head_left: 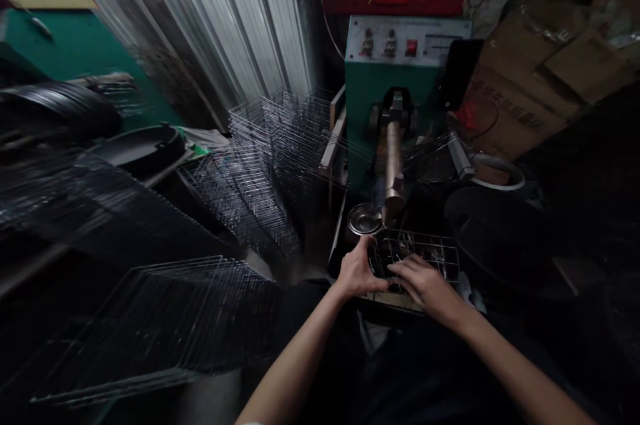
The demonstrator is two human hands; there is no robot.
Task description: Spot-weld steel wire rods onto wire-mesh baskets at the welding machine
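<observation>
Can see, at left, stacks of thin, shiny silver wire racks [260, 172] before a ribbed grey metal sheet [225, 32], then a left hand [361, 272], thumb and fingers spread wide, at the left end of a rectangular silver wire grid [430, 248], with a right hand [420, 282] over its middle, fingers stretched close together. Cannot tell grip from loose touch in either. Beyond, find a round steel bowl [365, 218], a copper-brown metal cylinder [393, 158] jutting from a green, box-shaped machine [363, 105], crowding the grid's far edge, then, farther right, a rounded black object [490, 232] and brown cardboard boxes [530, 78].
</observation>
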